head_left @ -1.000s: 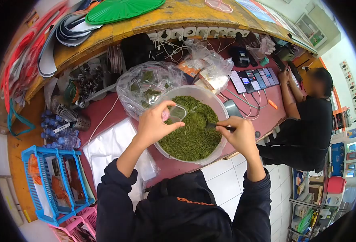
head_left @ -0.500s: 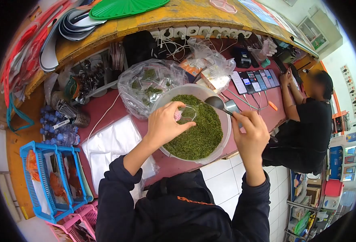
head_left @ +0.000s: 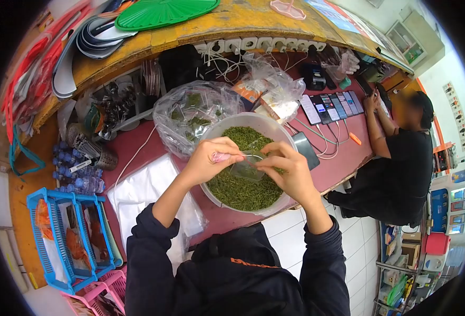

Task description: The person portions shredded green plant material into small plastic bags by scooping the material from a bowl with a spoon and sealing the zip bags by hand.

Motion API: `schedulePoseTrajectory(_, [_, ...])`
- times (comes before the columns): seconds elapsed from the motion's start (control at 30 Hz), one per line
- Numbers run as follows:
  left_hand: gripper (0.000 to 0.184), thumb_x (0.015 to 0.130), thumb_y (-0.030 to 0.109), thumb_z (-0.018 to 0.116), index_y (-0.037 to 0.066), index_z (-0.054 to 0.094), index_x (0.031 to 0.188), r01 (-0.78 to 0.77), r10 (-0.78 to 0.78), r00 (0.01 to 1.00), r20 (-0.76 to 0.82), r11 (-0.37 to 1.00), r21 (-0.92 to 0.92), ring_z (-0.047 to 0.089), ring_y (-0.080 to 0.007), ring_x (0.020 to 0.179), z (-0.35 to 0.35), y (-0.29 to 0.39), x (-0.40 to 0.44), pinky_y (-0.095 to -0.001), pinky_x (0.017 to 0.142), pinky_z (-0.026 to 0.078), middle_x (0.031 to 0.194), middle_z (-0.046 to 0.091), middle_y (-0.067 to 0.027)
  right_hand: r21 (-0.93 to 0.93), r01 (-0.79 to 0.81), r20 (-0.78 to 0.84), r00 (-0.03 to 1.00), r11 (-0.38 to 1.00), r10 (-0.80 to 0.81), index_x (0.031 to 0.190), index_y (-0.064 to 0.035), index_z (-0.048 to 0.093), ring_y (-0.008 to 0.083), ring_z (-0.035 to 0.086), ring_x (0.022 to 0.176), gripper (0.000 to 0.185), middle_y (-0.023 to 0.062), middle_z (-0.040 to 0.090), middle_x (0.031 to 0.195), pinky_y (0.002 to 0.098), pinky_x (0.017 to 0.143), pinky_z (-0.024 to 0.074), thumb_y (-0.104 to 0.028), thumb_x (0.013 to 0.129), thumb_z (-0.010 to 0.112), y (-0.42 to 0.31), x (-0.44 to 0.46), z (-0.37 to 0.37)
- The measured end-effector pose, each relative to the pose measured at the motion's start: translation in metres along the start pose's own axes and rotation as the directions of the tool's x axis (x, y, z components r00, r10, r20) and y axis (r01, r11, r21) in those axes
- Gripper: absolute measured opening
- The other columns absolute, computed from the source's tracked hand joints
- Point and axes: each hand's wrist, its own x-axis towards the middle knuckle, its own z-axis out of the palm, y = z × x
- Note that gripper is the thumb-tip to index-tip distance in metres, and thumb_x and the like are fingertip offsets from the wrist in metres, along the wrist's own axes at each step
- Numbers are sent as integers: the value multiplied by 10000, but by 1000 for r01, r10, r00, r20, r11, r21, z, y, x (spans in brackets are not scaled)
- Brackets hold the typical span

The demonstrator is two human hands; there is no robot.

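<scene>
2 hands [head_left: 210, 160] [head_left: 292, 170] hold 1 clear bag [head_left: 248, 172] above 1 tub [head_left: 266, 122].

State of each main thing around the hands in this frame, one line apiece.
Left hand: pinching the small clear bag
Right hand: pinching the same bag
Small clear bag: held over the tub; open or sealed, cannot tell
Tub: uncovered, holding loose chopped greens
Large clear bag: crumpled, holding green-filled packets
Phones: lined up, several screens lit
</scene>
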Motion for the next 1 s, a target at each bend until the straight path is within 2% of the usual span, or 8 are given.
schedulePoseTrajectory(0.03, [73, 836, 31, 724, 17, 753, 901, 0, 0, 1000, -3, 1000, 0, 638, -136, 782, 2, 3, 0, -267, 694, 491, 880, 685, -66, 0, 2, 2, 1000, 1000, -2, 939, -57, 714, 198, 674, 836, 232, 88, 637, 1046, 304, 699, 546, -14, 720, 779, 1, 0, 1])
schedulePoseTrajectory(0.13, [94, 839, 19, 717, 1, 743, 927, 18, -22, 998, -54, 998, -65, 634, -128, 780, 9, 4, -2, -257, 694, 487, 869, 687, -71, 468, -323, -157, 886, 823, 437, 1168, -14, 623, 153, 678, 854, 418, 109, 662, 1048, 285, 732, 534, -84, 788, 785, -5, -4, 10])
schedulePoseTrajectory(0.23, [89, 843, 7, 707, -7, 740, 924, 12, -15, 999, -52, 999, -42, 627, -120, 773, 13, 4, -3, -246, 691, 480, 854, 689, -71, 232, -366, 19, 928, 901, 372, 1162, -25, 633, 178, 680, 849, 390, 105, 682, 981, 295, 746, 524, -162, 823, 770, 2, -9, 16])
schedulePoseTrajectory(0.37, [107, 843, 57, 714, 0, 734, 931, 12, -13, 1000, 13, 1000, 7, 640, -151, 732, 14, 10, -7, -270, 668, 486, 830, 693, -85, 296, -409, 132, 913, 863, 387, 1027, -7, 684, 182, 674, 834, 269, 96, 690, 927, 317, 731, 513, -189, 840, 751, 12, -10, 21])
schedulePoseTrajectory(0.57, [100, 839, 60, 720, -6, 728, 914, 79, -79, 997, -2, 995, 54, 629, -137, 717, 8, 7, -14, -261, 659, 478, 826, 687, -72, 232, -345, -271, 875, 909, 401, 1021, -8, 691, 210, 672, 835, 281, 113, 676, 974, 322, 769, 511, -194, 824, 762, 13, 1, 14])
schedulePoseTrajectory(0.7, [106, 840, 60, 724, -24, 722, 904, 152, -157, 986, -58, 985, -85, 612, -119, 720, 6, 7, -13, -255, 654, 467, 828, 683, -67, 89, -202, -136, 968, 975, 213, 1111, -17, 662, 231, 661, 886, 388, 125, 671, 1000, 330, 782, 510, -210, 798, 783, 6, -3, 14])
schedulePoseTrajectory(0.87, [83, 829, 34, 722, -32, 719, 878, 102, -120, 982, -143, 986, -130, 609, -114, 736, 10, 16, -11, -251, 655, 462, 817, 674, -71, 314, -277, -116, 938, 908, 326, 822, 13, 686, 184, 641, 697, 94, 94, 670, 746, 298, 680, 482, -56, 806, 748, -4, -7, 19])
schedulePoseTrajectory(1.0, [43, 807, -4, 708, -29, 715, 841, 81, -102, 981, -163, 988, -130, 607, -116, 722, 12, 20, -12, -253, 650, 462, 801, 667, -71, 294, -303, -119, 929, 906, 349, 806, 14, 676, 192, 641, 693, 84, 98, 667, 750, 300, 661, 485, -43, 797, 737, -11, -3, 22])
